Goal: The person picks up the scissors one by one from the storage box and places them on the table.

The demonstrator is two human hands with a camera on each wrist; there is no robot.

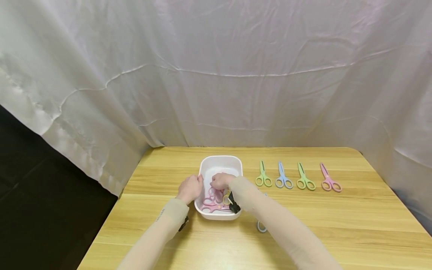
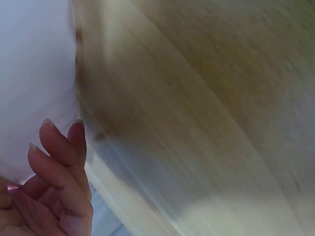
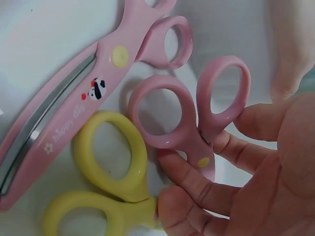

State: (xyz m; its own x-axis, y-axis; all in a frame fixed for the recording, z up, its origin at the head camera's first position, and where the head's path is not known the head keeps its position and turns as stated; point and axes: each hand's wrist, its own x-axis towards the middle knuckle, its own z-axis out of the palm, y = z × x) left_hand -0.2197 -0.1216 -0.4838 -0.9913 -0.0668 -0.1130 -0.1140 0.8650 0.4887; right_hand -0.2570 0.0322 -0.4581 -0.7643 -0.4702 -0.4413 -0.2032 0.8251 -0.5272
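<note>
A white plastic bin (image 1: 219,162) stands on the table with several scissors in it. My left hand (image 1: 190,187) grips its left rim; in the left wrist view the curled fingers (image 2: 61,162) lie against the outer wall. Inside the bin, my right hand (image 1: 222,181) holds pink scissors (image 3: 204,160) near the handles, thumb on one loop and fingers behind the other. Beside them lie yellow scissors (image 3: 135,164), their front part hidden by the fingertips. Another pair of pink scissors (image 3: 106,81), with a panda print, lies across the bin's near end.
On the wooden table (image 1: 354,217), right of the bin, lie green scissors (image 1: 263,175), blue scissors (image 1: 282,176), a second green pair (image 1: 304,178) and a pink pair (image 1: 328,179) in a row. A pale handle loop (image 1: 259,227) shows beneath the right forearm. Grey curtains hang behind.
</note>
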